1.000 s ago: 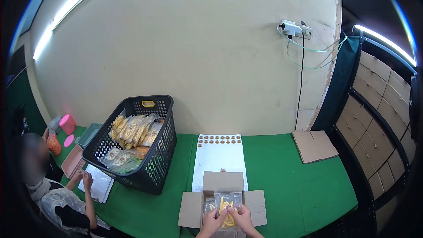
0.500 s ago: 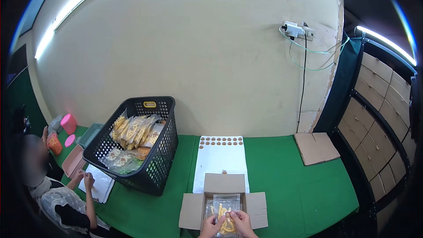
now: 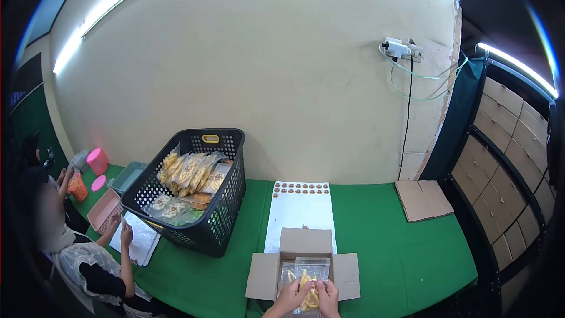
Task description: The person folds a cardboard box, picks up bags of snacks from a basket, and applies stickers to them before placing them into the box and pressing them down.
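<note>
Right of basket: left hand slid up, thumb higher on pouch than half second ago; right hand turned more upright, closed in tighter. Left of basket: co-worker's far hand raised, now wider apart from near hand; pale strip now showing between. Far left of basket: second person now more in view, both hands showing.

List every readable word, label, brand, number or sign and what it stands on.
No text can be read.
Round stickers on the white sheet: too small.
Small mark on the held bag: too blurred.
Bags in the black basket: any print too small.
</note>
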Demonstrator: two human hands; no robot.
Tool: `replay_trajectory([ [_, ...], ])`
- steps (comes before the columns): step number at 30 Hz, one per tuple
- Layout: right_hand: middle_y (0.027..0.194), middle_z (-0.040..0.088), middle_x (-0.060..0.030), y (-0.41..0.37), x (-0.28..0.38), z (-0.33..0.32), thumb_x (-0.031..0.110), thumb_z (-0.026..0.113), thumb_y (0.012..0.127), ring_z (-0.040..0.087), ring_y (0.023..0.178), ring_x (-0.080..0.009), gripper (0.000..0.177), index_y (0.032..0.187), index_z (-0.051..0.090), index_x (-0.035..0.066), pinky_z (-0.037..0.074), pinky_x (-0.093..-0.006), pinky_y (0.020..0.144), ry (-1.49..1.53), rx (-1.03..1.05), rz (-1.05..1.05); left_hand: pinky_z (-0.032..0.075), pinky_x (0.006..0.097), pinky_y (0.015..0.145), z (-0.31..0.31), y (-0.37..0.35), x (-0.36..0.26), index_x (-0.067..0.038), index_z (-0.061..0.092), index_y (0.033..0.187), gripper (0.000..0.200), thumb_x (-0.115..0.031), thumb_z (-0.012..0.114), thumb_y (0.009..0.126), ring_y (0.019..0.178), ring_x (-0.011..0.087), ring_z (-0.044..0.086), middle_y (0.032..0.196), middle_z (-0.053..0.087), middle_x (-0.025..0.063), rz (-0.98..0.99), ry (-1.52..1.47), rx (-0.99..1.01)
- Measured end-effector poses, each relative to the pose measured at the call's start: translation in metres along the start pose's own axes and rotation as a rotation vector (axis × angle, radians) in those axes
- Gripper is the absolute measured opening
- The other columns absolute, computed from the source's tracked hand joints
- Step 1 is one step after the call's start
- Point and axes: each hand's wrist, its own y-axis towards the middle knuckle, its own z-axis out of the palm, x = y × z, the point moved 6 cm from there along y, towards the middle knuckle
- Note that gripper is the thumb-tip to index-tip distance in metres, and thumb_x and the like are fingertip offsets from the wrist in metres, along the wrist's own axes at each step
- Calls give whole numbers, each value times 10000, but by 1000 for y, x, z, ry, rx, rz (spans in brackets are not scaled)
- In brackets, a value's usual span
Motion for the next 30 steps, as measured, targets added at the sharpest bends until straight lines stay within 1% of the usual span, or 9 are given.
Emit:
replay_trajectory([
  [4, 900, 589, -119, -8, -17, -2, 170, 606, 757, 558, 825, -199, 318, 1006, 537, -15, 446, -327, 710, -11, 44, 117, 436, 278, 582, -1, -5, 9, 14, 547, 889, 294, -274, 505, 854, 650, 113, 528, 707, 560, 87, -73, -152, 78],
  [10, 891, 582, -115, -10, -24, 9, 228, 612, 775, 546, 823, -160, 311, 927, 554, -37, 447, -284, 703, -151, 14, 33, 416, 244, 550, -17, -14, 17, 17, 540, 836, 284, -267, 529, 843, 630, 80, 507, 682, 551, 47, -35, 69, 17],
  [11, 930, 572, -129, -12, -21, 7, 255, 633, 763, 542, 853, -177, 385, 977, 528, -48, 446, -288, 720, -183, 16, 61, 366, 368, 880, 2, -17, 51, -4, 413, 1192, 431, -291, 442, 871, 1082, 339, 439, 1165, 455, 213, -192, -92, 232],
  [14, 960, 566, -122, -19, -22, -5, 245, 641, 763, 546, 847, -185, 436, 1049, 485, -44, 451, -292, 723, -175, -125, 90, 404, 329, 805, 10, -21, 41, 5, 501, 1079, 385, -311, 462, 864, 972, 306, 510, 1057, 524, 182, -266, -143, 230],
  [18, 930, 556, -80, -23, -38, -18, 181, 612, 792, 536, 842, -161, 363, 1058, 469, -20, 453, -281, 717, -36, -140, 41, 411, 360, 762, 10, -23, 28, 19, 517, 1032, 380, -312, 487, 849, 879, 327, 512, 967, 529, 200, 2, 169, 149],
  [21, 927, 557, -74, -22, -45, -22, 147, 589, 807, 532, 837, -144, 315, 1055, 477, -12, 454, -270, 713, 22, -70, 33, 414, 375, 751, 10, -26, 14, 19, 513, 1033, 378, -309, 490, 846, 864, 329, 515, 925, 536, 206, -43, 233, 204],
  [24, 933, 563, -75, -23, -27, -23, 118, 573, 815, 531, 818, -132, 278, 1044, 488, -15, 454, -261, 705, 12, -64, -6, 418, 363, 723, 19, -25, 24, 22, 523, 986, 376, -322, 510, 833, 827, 313, 525, 889, 540, 203, 20, 26, 130],
  [27, 896, 576, -73, -22, -21, -28, 111, 576, 812, 532, 793, -125, 232, 988, 517, -27, 449, -258, 689, -14, -138, -51, 422, 347, 657, 25, -24, 31, 29, 541, 908, 368, -330, 527, 827, 737, 255, 541, 802, 554, 168, 131, -61, 81],
  [30, 829, 588, -64, -26, -14, -31, 99, 573, 811, 537, 765, -117, 166, 908, 545, -33, 443, -254, 671, -70, -172, -4, 406, 230, 534, 29, -21, 42, 19, 553, 837, 274, -255, 548, 833, 615, 62, 495, 669, 552, 24, 128, 133, 177],
])
